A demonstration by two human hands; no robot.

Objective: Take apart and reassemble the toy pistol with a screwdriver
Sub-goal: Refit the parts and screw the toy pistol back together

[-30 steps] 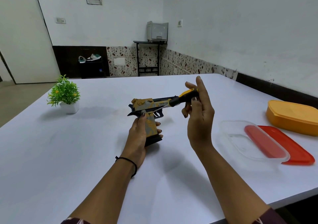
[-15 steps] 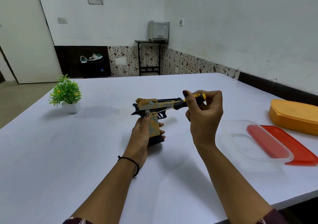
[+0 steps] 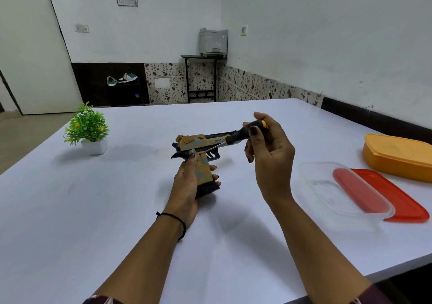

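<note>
Left hand [image 3: 185, 186]: fingers curled round the grip of the toy pistol [image 3: 198, 141], thumb lying up along the frame. Pistol held upright over the middle of the white table [image 3: 93, 210], barrel pointing right.
Right hand [image 3: 268, 156]: thumb and fingers pinching the black-and-yellow handle of the screwdriver [image 3: 237, 137]; shaft slanting down-left, tip touching the pistol's frame just above the grip.
Right side of the table: clear container [image 3: 313, 186], red lid [image 3: 406, 200], orange box [image 3: 397, 156].
Far left: potted plant [image 3: 87, 126].
</note>
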